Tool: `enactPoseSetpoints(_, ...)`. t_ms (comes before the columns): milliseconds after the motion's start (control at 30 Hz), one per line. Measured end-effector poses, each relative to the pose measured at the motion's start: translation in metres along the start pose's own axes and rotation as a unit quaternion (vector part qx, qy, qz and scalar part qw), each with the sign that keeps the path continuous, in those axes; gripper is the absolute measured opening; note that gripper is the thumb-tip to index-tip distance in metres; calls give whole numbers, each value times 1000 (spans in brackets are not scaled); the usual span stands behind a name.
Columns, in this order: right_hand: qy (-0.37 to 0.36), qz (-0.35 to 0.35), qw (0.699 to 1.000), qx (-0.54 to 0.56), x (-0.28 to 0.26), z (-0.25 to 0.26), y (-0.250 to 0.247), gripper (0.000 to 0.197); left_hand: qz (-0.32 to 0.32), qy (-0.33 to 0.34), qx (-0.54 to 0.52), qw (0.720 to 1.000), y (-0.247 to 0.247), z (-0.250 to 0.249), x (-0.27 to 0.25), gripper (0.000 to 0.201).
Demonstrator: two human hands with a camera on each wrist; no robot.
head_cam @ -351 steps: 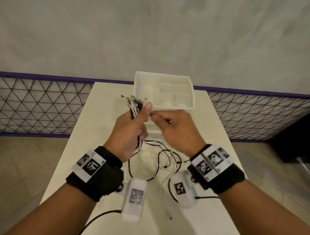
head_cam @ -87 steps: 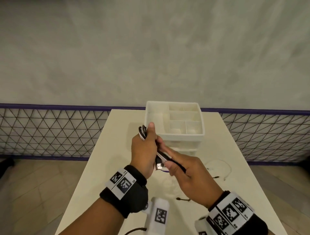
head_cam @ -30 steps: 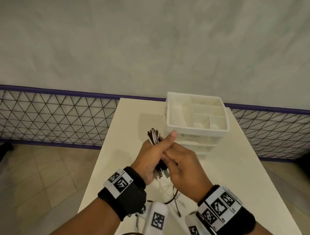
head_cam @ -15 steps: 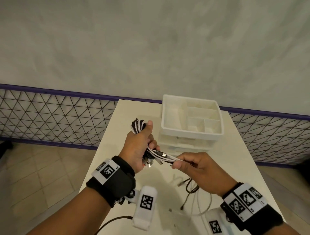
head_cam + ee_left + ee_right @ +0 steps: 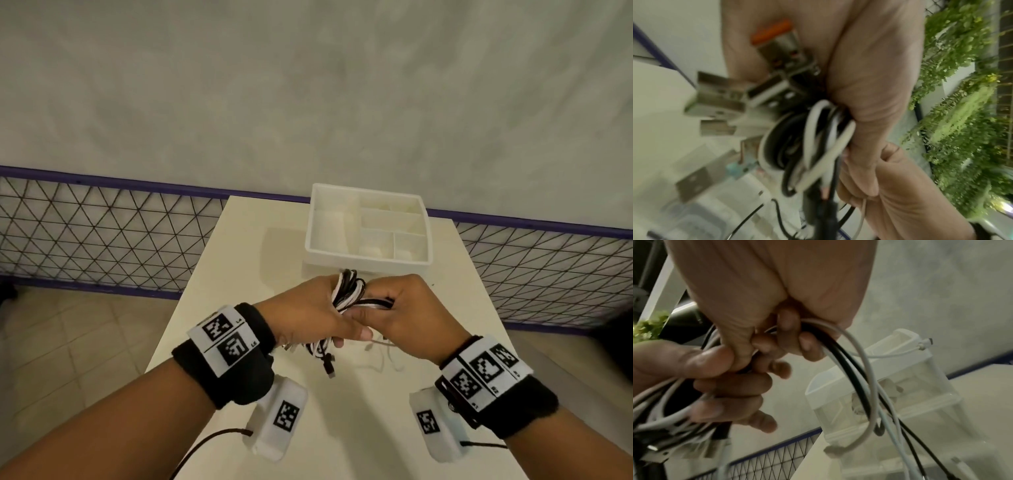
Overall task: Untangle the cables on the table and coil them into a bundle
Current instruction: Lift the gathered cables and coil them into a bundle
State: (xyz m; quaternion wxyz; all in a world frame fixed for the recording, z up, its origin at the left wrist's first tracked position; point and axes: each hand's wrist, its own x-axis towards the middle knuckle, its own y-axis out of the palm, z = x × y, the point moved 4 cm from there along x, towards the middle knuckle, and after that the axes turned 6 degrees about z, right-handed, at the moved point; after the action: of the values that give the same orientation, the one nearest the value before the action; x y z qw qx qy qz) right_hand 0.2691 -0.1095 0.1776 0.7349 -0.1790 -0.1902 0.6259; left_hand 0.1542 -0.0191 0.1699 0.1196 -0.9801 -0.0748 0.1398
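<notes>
While I look down through the head view, my left hand [image 5: 310,313] is curled round a bundle of black and white cables [image 5: 347,291], held up above the table [image 5: 236,246]. My right hand [image 5: 411,317] sits right against it, pinching a few strands that run sideways off the bundle. Loose ends with plugs [image 5: 329,366] dangle below my left hand toward the table. Beyond my hands stands a white organizer box [image 5: 368,262] with open compartments on top, in front of a wire fence [image 5: 102,233] and a grey wall [image 5: 308,85].

From the left wrist, the picture is blurred, but I see my left hand [image 5: 869,81] closed on looped white and black cables [image 5: 813,142], with several metal plugs [image 5: 719,97] sticking out beside them.

From the right wrist, my right hand [image 5: 777,296] has its fingers [image 5: 807,344] hooked over white and black cables [image 5: 859,378] that arc down past the box [image 5: 900,394]. My left hand [image 5: 715,386] wraps the bundle at the lower left.
</notes>
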Motion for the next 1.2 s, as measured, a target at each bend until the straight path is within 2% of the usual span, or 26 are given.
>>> enactPoseSetpoints(33, -1, -9, 1000, 22, -1, 0, -4, 10, -21, -2, 9, 1000, -2, -2, -1, 23)
enactPoseSetpoints(100, 10, -33, 998, 52, -4, -8, -15, 15, -109, 5, -35, 993, -14, -1, -3, 11)
enactPoseSetpoints(167, 9, -56, 997, 52, -9, -22, -25, 38, -203, 4, -158, 966, -26, 1, -10, 5)
enactPoseSetpoints(200, 8, -66, 996, 51, -11, -26, -25, 49, -227, 5, -218, 949, -27, 4, -12, 8)
enactPoseSetpoints(233, 10, -75, 996, 51, -13, -30, -22, 49, -235, 7, -264, 935, -26, 6, -12, 12)
enactPoseSetpoints(300, -8, -84, 996, 29, -14, -24, -10, 27, -228, 8, -303, 925, -15, 7, -7, 18)
enactPoseSetpoints(333, -36, -89, 995, 9, -13, -18, -1, 22, -231, 5, -300, 925, -8, 8, -4, 22)
enactPoseSetpoints(433, -115, -80, 987, -73, -10, -6, 27, 34, -239, -1, -308, 921, 6, 8, 5, 35)
enactPoseSetpoints(467, -127, -72, 983, -111, -10, -6, 35, 28, -240, -5, -312, 919, 9, 10, 7, 34)
enactPoseSetpoints(533, -124, -46, 973, -190, -10, -11, 46, 14, -265, -23, -304, 915, 12, 17, 9, 31)
enactPoseSetpoints(600, -120, -13, 966, -229, -11, -14, 50, 23, -317, -31, -306, 897, 9, 24, 8, 26)
enactPoseSetpoints(700, -114, 5, 975, -190, -17, -17, 41, 44, -372, -48, -389, 841, -2, 31, 2, 26)
enactPoseSetpoints(767, -63, -20, 994, -90, -23, -27, 29, 40, -375, -47, -451, 809, -12, 33, -2, 38)
enactPoseSetpoints(800, -25, -24, 999, -29, -26, -32, 24, 33, -366, -42, -467, 804, -17, 33, -3, 41)
enactPoseSetpoints(833, 9, -17, 999, 29, -28, -37, 22, 25, -346, -43, -465, 814, -20, 34, -5, 43)
enactPoseSetpoints(900, 41, 10, 996, 77, -31, -40, 20, 16, -275, -70, -399, 872, -22, 34, -7, 47)
enactPoseSetpoints(967, 34, 43, 998, 42, -31, -37, 17, 13, -181, -93, -286, 936, -22, 32, -8, 48)
enactPoseSetpoints(1033, 13, 68, 997, -18, -28, -32, 14, 13, -95, -88, -172, 976, -19, 24, -7, 42)
enactPoseSetpoints(1133, -35, 99, 988, -117, -20, -22, 12, 18, 18, -56, -77, 995, -1, 11, -3, 35)
enactPoseSetpoints(1200, -69, 111, 978, -161, -16, -18, 12, 22, 62, -29, -68, 995, 12, 5, -1, 28)
